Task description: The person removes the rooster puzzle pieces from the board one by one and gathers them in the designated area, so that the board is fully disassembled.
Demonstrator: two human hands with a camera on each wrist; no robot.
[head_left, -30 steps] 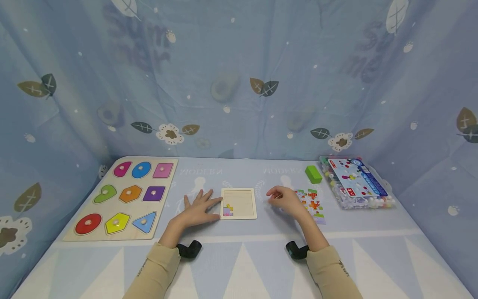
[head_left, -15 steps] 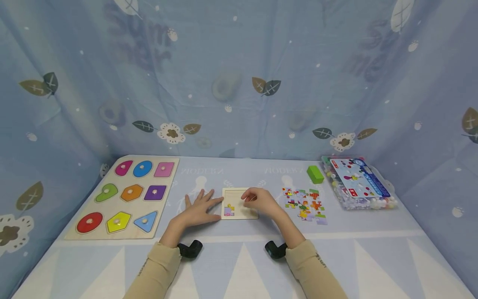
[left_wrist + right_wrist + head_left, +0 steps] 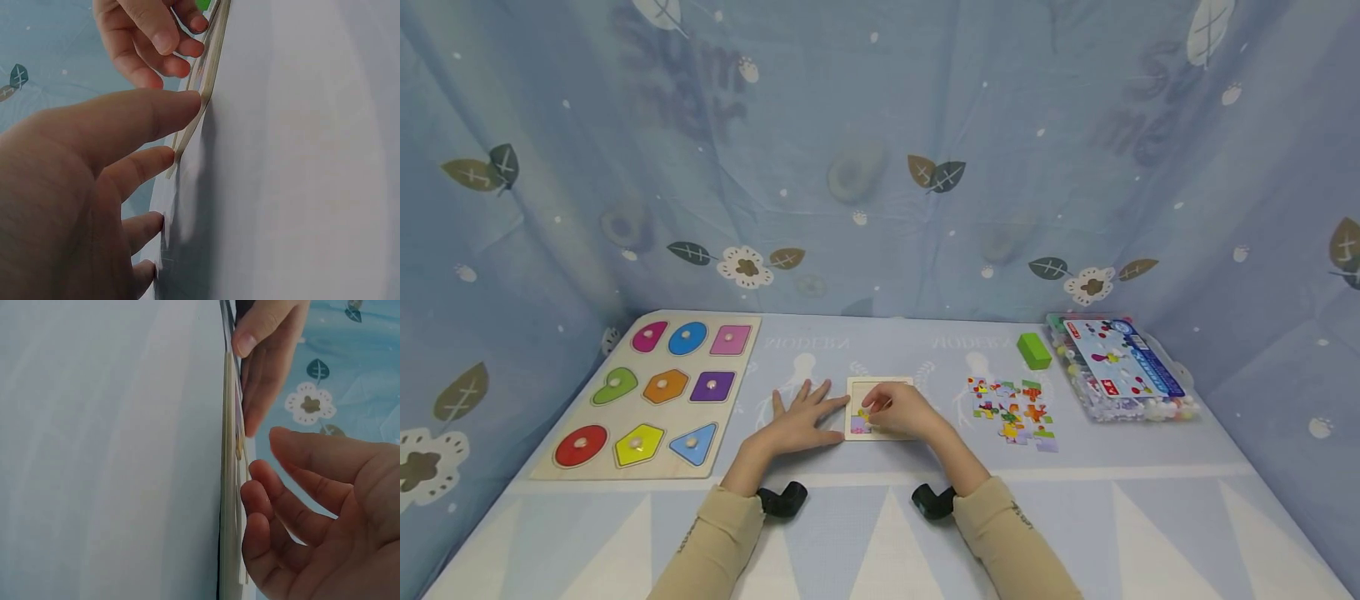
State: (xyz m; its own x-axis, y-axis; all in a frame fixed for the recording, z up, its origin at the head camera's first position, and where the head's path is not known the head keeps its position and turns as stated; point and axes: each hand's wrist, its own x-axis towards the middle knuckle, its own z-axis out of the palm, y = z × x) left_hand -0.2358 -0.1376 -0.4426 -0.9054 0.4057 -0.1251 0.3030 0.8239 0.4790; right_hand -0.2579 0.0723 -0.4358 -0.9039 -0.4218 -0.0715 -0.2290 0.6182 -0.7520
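A small square wooden puzzle tray (image 3: 892, 434) lies mid-table, with jigsaw pieces (image 3: 860, 423) in its near left corner. Spread flat, my left hand (image 3: 802, 423) touches the tray's left edge with thumb and index finger, as the left wrist view (image 3: 81, 162) confirms for the hand. My right hand (image 3: 901, 408) hovers over the tray, fingers bent, thumb and index finger close together. In the right wrist view that hand (image 3: 331, 512) shows no visible piece; its index fingertip is hidden behind the thumb. Loose jigsaw pieces (image 3: 1011, 412) lie on the table to the right.
At the left lies a wooden board (image 3: 632, 433) with several coloured knobbed shapes. A green block (image 3: 1033, 351) stands behind the loose pieces. A clear case of beads (image 3: 1120, 367) sits at the back right. A patterned blue curtain (image 3: 850, 100) closes off the back.
My right hand has moved left from beside the loose pieces to over the tray's left half. My left hand has stayed at the tray's left edge.
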